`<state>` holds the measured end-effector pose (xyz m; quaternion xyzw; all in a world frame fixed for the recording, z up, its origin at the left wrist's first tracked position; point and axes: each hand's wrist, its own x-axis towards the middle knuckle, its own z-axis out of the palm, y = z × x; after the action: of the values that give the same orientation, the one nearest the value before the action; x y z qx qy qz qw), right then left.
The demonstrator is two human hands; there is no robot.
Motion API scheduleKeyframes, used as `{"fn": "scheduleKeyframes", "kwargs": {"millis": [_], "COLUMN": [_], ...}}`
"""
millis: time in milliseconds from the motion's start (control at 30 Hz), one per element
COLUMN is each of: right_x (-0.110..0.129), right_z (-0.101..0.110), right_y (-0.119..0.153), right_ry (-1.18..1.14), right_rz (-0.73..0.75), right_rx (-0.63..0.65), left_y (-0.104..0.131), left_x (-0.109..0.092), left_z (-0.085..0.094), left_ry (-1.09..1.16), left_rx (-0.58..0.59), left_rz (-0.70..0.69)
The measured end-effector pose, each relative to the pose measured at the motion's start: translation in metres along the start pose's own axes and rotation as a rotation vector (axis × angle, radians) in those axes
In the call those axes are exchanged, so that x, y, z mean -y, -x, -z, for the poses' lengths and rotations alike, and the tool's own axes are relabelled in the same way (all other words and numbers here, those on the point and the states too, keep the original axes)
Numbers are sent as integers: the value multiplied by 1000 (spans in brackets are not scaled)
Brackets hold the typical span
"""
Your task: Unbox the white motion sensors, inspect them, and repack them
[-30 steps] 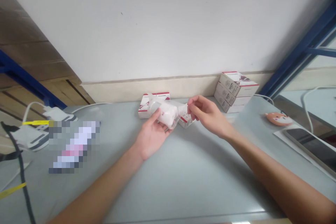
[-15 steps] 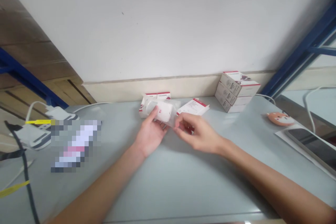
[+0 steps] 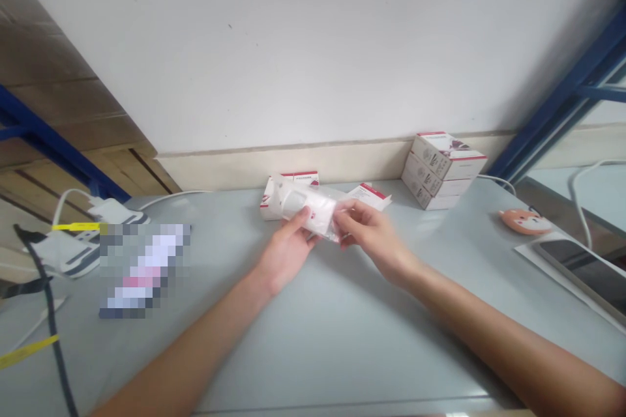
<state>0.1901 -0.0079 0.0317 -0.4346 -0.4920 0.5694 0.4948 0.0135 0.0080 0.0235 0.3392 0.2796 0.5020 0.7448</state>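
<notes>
A white device in a clear plastic bag is held above the grey table, tilted down to the right. My left hand grips its lower left side, thumb on top and fingers beneath. At the bag's right end, my right hand pinches the plastic with bent fingers. Behind the bag lies a red and white box, partly covered by it. Another red and white box or flap lies behind my right hand, which hides part of it.
Stacked white boxes stand at the back right by the wall. An orange animal-faced object and a dark phone-like device lie right. Power strips, cables and a blurred-out item are left.
The bagged device has moved slightly right and tilted more. My right hand has shifted closer over the bag's right end, and my left thumb has moved right with the device.
</notes>
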Motion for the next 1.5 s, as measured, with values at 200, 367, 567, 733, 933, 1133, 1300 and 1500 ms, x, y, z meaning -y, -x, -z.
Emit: {"fn": "scheduleKeyframes", "kwargs": {"millis": [200,367,567,733,933,1133,1300,1500], "right_x": [12,18,3,7,4,-6,6,19], "right_z": [0,-2,-2,2,-7,-5,1,14], "right_y": [4,9,2,1,5,1,1,-1], "right_ry": [-177,-210,-86,-256,-182,-104,-83,31], "right_rz": [-82,-120,-42,-104,-60,25,69,170], "right_rx": [30,55,-29,62,89,6,-27,-176], "left_y": [3,1,-1,2,0,-1,-1,4], "left_x": [-3,-3,3,0,1,4,-7,-21], "left_z": [-5,-1,1,-4,0,3,1,-1], "left_ry": [-68,-62,-37,-80,-85,-103,4,-99], "left_rx": [4,-13,-7,-17,-67,-5,-7,46], "left_rz": [-34,-46,-42,-81,-28,-61,-59,-135]}}
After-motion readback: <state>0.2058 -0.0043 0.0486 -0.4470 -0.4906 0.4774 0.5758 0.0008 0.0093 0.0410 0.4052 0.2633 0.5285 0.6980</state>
